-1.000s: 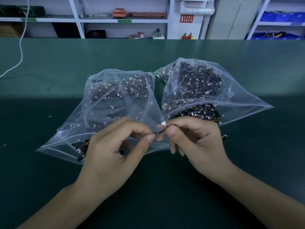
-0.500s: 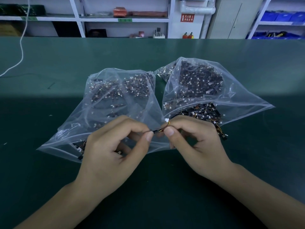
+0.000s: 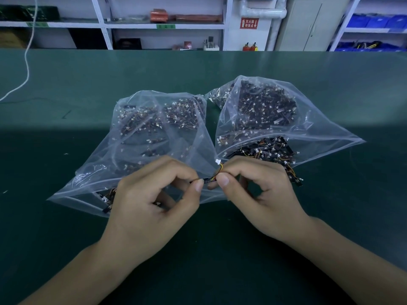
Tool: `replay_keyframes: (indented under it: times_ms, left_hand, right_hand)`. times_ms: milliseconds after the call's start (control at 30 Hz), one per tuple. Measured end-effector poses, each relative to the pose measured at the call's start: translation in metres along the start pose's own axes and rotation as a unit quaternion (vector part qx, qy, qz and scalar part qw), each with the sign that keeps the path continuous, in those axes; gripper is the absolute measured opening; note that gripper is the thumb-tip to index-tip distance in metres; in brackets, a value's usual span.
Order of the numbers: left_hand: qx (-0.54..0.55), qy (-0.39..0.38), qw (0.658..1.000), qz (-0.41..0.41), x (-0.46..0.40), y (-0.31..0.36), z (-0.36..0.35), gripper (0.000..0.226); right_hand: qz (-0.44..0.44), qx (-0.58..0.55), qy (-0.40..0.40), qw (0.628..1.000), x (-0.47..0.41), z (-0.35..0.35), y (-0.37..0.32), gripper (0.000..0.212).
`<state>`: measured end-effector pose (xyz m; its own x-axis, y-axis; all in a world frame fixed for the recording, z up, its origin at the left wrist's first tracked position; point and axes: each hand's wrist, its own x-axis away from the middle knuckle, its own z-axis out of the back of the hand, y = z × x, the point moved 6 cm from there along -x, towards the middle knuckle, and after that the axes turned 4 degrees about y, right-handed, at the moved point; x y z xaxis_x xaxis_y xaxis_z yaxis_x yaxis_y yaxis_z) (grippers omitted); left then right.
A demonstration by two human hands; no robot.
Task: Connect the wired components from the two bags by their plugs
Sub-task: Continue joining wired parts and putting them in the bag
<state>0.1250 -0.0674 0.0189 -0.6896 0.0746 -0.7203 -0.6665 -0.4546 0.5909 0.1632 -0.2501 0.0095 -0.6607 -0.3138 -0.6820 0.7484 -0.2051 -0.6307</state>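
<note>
Two clear plastic bags lie side by side on the green table, each full of small black components with thin wires and white plugs. The left bag [image 3: 141, 137] opens toward me; so does the right bag [image 3: 275, 119], with parts spilling from its mouth. Between the bags, my left hand [image 3: 152, 201] and my right hand [image 3: 262, 194] pinch one small black wired component [image 3: 208, 180] from opposite ends. Its orange-yellow wires curl up to a white plug [image 3: 218, 161] above my right thumb.
The green table [image 3: 220, 249] stretches far back to its rear edge. A white cable [image 3: 26, 62] hangs down at the far left onto the table. Shelving and blue bins stand beyond the table. Loose components [image 3: 293, 172] lie outside the right bag's mouth.
Both hands have stayed in front of the bags, shifting slightly. The white plug now stands a little higher above my right thumb, on curled wires.
</note>
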Motion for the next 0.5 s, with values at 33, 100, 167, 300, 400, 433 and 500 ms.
replay_keyframes:
  times_ms: [33,100,167,300,400,433,500]
  left_hand:
    - [0.0,-0.001,1.0,-0.002,0.0,0.0,0.0,0.016]
    - [-0.005,-0.005,1.0,-0.006,0.0,0.0,0.0,0.016]
    - [-0.008,-0.009,1.0,0.002,0.0,0.0,-0.002,0.017]
    - [-0.006,-0.006,1.0,0.024,0.001,0.0,-0.001,0.025]
    - [-0.067,-0.048,0.996,-0.027,0.002,0.001,0.0,0.048]
    - [-0.097,-0.062,0.992,-0.044,0.002,0.0,0.0,0.052]
    - [-0.179,-0.074,0.978,-0.08,0.002,-0.002,0.0,0.055]
  right_hand:
    - [-0.003,-0.001,-0.002,1.0,0.0,0.0,0.0,0.023]
    - [-0.005,0.001,-0.007,1.0,0.0,-0.001,0.0,0.024]
    - [-0.006,0.004,-0.01,1.0,-0.001,0.0,0.002,0.026]
    - [-0.035,0.03,0.016,0.999,-0.004,0.013,0.014,0.031]
    - [-0.088,0.12,0.033,0.988,-0.008,0.032,0.037,0.032]
    - [-0.105,0.159,0.036,0.981,-0.009,0.039,0.045,0.03]
    - [-0.136,0.241,0.044,0.96,-0.01,0.054,0.061,0.029]
